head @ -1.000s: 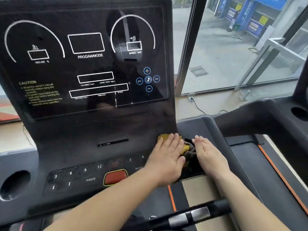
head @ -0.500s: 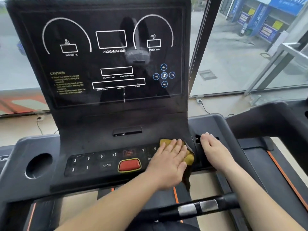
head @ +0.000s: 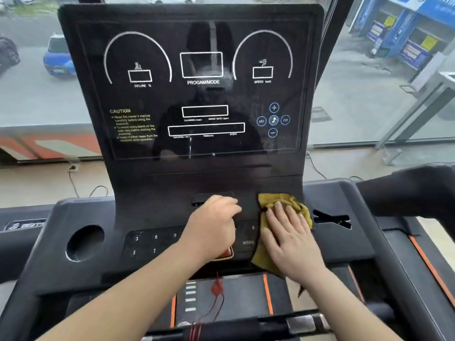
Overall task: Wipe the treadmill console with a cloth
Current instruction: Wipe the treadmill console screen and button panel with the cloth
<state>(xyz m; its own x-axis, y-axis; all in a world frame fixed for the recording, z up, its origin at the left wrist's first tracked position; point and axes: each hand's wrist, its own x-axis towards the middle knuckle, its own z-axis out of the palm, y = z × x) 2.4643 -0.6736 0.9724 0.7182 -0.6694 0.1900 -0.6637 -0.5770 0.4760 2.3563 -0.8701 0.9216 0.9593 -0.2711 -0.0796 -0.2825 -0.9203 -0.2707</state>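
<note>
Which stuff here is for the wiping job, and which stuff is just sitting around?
For the job:
yellow cloth
treadmill console
right hand, flat on the cloth
left hand, resting curled on the console

Just there:
cup holder
red safety cord
blue car outside

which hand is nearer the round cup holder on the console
Left. The left hand rests over the button panel, with a stretch of number keys between it and the cup holder. The right hand lies flat on the yellow cloth, farther right.
</note>
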